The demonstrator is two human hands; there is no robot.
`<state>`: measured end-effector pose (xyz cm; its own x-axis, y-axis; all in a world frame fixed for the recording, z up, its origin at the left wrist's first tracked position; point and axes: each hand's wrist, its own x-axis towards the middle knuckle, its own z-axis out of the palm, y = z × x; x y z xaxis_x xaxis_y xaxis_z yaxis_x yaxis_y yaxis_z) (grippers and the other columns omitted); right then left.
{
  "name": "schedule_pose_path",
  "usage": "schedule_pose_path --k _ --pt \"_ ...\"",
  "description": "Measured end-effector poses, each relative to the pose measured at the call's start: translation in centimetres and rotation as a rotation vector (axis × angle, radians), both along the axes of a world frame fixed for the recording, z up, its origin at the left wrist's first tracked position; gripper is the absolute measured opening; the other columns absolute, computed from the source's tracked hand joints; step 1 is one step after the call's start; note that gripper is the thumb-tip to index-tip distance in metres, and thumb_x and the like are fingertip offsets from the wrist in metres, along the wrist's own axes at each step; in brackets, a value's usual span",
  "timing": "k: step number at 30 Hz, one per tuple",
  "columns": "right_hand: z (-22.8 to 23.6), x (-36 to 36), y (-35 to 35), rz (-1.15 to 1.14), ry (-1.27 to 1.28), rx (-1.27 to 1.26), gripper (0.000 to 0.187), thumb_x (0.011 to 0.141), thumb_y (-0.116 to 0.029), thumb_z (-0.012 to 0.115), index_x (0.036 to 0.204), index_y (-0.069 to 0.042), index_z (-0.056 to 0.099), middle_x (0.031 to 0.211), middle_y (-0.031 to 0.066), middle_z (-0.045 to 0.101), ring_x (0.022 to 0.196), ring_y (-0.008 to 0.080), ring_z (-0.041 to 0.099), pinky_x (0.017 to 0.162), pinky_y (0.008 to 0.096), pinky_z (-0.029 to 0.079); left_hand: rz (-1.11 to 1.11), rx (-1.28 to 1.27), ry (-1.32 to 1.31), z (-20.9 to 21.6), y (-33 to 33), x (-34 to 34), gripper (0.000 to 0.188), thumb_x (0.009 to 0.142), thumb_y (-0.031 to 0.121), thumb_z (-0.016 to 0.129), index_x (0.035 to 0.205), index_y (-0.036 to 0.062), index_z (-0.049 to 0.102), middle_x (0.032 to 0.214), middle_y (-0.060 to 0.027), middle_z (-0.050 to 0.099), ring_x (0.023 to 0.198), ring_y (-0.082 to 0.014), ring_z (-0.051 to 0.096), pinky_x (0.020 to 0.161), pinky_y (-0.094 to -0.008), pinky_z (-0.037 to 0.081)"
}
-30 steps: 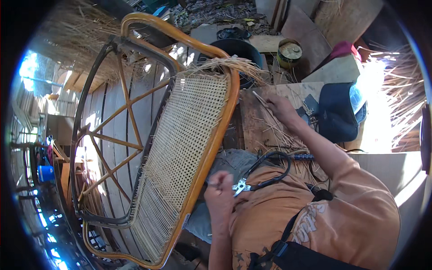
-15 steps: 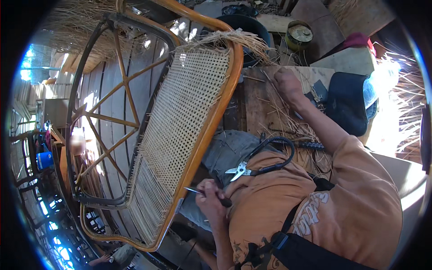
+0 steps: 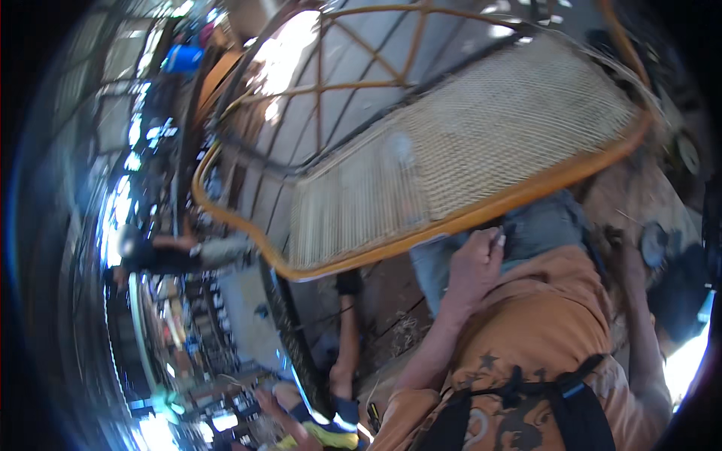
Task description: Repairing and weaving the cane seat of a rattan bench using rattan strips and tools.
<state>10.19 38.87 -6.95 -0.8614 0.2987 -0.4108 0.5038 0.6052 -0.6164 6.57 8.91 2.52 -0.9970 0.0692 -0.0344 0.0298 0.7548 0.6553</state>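
A woven cane panel (image 3: 519,113) in an orange-brown rattan frame (image 3: 481,213) lies tilted across my lap, its left part only parallel strands. My left hand (image 3: 477,259) is closed just below the frame's near edge, close to my grey-blue trousers (image 3: 545,225). A small dark patch shows beside its fingers; what they hold cannot be made out. At the far right my right hand (image 3: 620,248) rests low over the wooden board (image 3: 632,195), near a round grey item (image 3: 653,244). Blur and shadow hide its fingers.
Bent rattan bracing (image 3: 361,86) rises beyond the panel. A co-worker's bare leg (image 3: 346,338) stretches under the frame beside a dark pole (image 3: 297,353). Another person (image 3: 165,248) is at the left. A blue container (image 3: 183,59) stands at upper left.
The view has swung left, so frame and hands appear turned and shifted right. The thin pointed tool in my left hand no longer shows clearly. The white-bladed pruning shears on my lap are out of sight.
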Motion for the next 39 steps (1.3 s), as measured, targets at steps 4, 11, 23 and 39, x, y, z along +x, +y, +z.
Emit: schedule_pose_path --k 4,11,23,39 --pt "-3.3 3.3 8.6 0.028 0.276 -0.098 0.032 0.092 -0.016 0.045 0.120 -0.003 0.052 0.106 0.0127 0.062 0.097 0.0234 0.058 0.086 0.0319 0.042 0.091 0.044 -0.068 -0.3 -3.2 -0.1 0.023 0.089 0.020 0.053 0.100 0.0009 0.058 0.091 -0.0183 0.061 0.082 -0.0335 0.061 0.071 -0.0356 0.048" --pt "4.5 3.4 8.0 -0.324 0.357 -0.147 0.030 0.096 -0.023 0.046 0.115 -0.002 0.056 0.094 0.0039 0.059 0.090 0.0113 0.054 0.083 0.0262 0.041 0.040 0.071 -0.159 -1.6 -4.3 0.3 0.022 0.086 0.020 0.055 0.101 0.0048 0.058 0.089 -0.0164 0.061 0.080 -0.0351 0.060 0.068 -0.0403 0.049" --pt "15.9 -14.3 -6.2 0.659 -0.152 -0.222 0.028 0.075 -0.022 0.066 0.095 -0.004 0.058 0.069 0.0020 0.053 0.059 0.0122 0.051 0.054 0.0274 0.041 0.079 0.140 -0.353 -0.8 -5.8 -1.9 0.023 0.084 0.018 0.059 0.103 0.0046 0.057 0.089 -0.0153 0.062 0.080 -0.0326 0.061 0.068 -0.0376 0.050" --pt "9.7 -23.1 -21.1 1.473 -0.267 0.059 0.037 0.093 -0.037 0.042 0.086 -0.002 0.049 0.062 0.0192 0.057 0.058 0.0383 0.058 0.054 0.0458 0.047 0.253 0.162 -0.272 -2.0 -7.1 -2.1 0.014 0.080 0.009 0.064 0.091 0.0021 0.059 0.079 -0.0135 0.061 0.071 -0.0285 0.062 0.062 -0.0348 0.049"
